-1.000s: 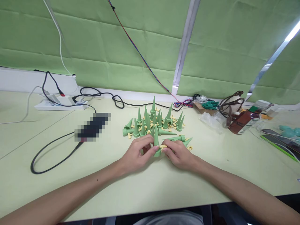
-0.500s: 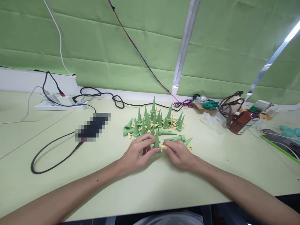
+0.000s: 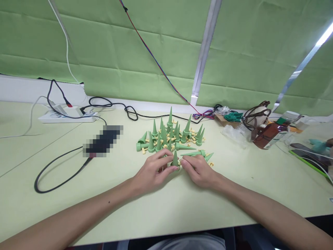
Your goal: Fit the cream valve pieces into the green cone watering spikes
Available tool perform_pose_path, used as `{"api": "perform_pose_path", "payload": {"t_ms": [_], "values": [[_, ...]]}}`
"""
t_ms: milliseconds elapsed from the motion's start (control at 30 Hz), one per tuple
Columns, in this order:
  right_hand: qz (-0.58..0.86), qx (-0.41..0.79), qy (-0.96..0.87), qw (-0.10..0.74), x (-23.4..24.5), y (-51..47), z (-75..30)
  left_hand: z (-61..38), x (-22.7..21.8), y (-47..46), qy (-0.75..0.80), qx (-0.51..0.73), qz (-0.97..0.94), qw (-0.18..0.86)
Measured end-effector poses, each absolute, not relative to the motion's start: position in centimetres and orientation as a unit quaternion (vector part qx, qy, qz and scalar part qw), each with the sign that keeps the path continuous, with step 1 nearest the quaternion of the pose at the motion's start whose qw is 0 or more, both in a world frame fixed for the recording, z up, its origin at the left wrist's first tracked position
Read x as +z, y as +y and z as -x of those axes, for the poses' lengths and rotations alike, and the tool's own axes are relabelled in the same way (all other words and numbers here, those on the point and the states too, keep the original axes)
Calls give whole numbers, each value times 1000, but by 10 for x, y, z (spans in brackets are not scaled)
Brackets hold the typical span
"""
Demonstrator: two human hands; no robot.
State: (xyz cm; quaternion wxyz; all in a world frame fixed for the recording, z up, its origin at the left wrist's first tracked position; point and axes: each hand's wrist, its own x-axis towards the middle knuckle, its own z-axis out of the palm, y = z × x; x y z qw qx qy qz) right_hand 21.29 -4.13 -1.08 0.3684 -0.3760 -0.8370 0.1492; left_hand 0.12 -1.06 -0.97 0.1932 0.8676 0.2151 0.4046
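Fingers [image 3: 163,161] of the left hand [image 3: 149,172] grip a green spike [image 3: 175,159], the right hand [image 3: 200,172] pinching a mostly hidden yellow piece [image 3: 179,163]; joining looks unfinished.

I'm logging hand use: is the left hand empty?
No, the left hand holds a green cone, tip up, in front of the other cones.
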Motion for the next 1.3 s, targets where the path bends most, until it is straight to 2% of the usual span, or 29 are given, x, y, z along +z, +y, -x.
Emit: {"api": "perform_pose_path", "payload": {"t_ms": [400, 1300], "values": [[399, 173, -812, 389, -15, -39, -212, -3, -10, -13, 275, 379, -851, 238], [401, 167, -808, 398, -17, -37, -210, -5, -8, -13, 339, 342, -844, 234]]}}
